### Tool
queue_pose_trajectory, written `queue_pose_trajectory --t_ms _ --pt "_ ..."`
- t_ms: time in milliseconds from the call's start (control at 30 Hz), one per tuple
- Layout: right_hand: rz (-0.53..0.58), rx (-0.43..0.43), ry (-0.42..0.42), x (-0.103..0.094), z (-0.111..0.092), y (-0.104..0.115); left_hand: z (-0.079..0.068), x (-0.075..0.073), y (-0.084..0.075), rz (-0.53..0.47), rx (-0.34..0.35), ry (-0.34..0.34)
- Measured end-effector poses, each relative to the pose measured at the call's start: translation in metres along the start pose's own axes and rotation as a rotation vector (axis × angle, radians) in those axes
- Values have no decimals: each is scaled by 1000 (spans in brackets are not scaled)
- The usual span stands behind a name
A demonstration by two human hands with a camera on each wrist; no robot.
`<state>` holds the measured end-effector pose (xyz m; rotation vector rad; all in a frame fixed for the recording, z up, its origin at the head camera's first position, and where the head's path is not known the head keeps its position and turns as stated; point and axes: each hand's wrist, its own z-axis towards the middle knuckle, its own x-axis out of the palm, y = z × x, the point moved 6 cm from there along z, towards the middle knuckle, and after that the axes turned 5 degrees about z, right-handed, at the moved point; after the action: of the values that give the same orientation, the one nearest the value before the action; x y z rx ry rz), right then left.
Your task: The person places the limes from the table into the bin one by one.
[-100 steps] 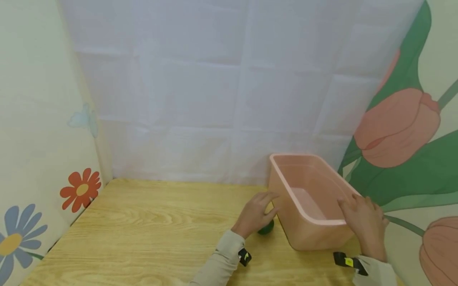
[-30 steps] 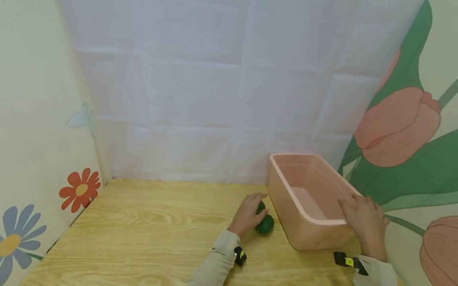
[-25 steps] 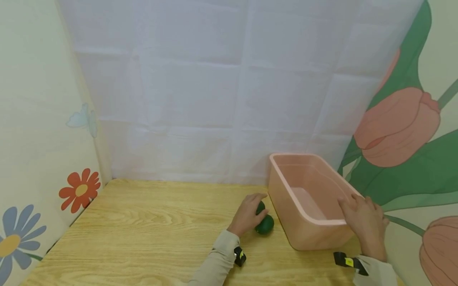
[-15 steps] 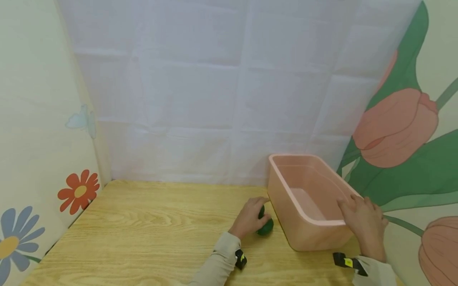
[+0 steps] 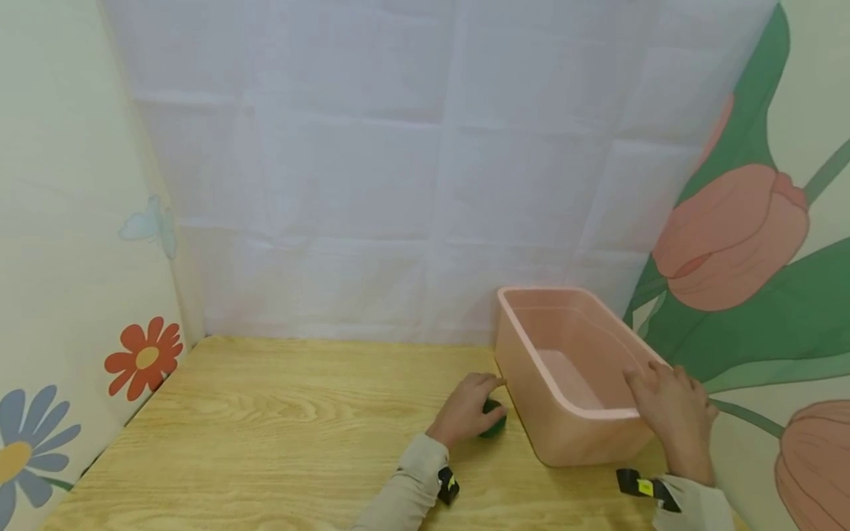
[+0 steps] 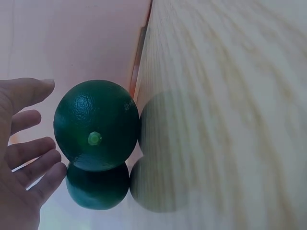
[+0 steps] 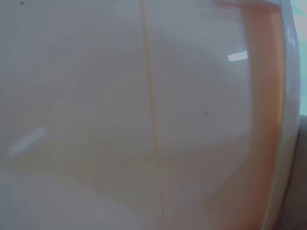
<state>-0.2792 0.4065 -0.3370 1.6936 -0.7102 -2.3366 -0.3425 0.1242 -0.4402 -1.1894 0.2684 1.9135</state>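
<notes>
Two round, dark green citrus fruits lie on the table beside the pink bin [image 5: 551,435]. In the left wrist view the nearer fruit [image 6: 98,120] shows its pale stem button and partly covers the second fruit [image 6: 98,189]. My left hand [image 5: 467,413] is right at them, fingers spread and loosely bent; one fingertip reaches the second fruit's edge. In the head view this hand hides much of the fruits. My right hand [image 5: 676,417] grips the bin's near right corner, thumb and fingers over the rim. The right wrist view is mostly filled by smooth bin wall [image 7: 192,96].
The wood-grain table [image 5: 279,428] stretches to the left. A creased white sheet [image 5: 345,184] hangs behind it, and flower-printed walls [image 5: 53,258] flank both sides. The bin stands at the right, close to the back sheet and the tulip-patterned wall.
Since one second ago my left hand has shifted slightly toward the bin and nearer me, now covering more of the fruits. My right hand has stayed on the bin, which has not moved.
</notes>
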Motion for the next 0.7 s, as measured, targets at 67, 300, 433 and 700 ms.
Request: queue_pose_trajectory --t_ms 67,300,433,700 --pt "1 4 4 1 0 0 -1 1 -1 11 8 13" --pt "7 28 35 2 0 -2 -1 4 -3 75 27 37" --pt "6 28 29 1 1 -2 -1 3 -5 117 24 62" --pt "5 17 11 1 2 -1 -1 6 -6 154 3 153"
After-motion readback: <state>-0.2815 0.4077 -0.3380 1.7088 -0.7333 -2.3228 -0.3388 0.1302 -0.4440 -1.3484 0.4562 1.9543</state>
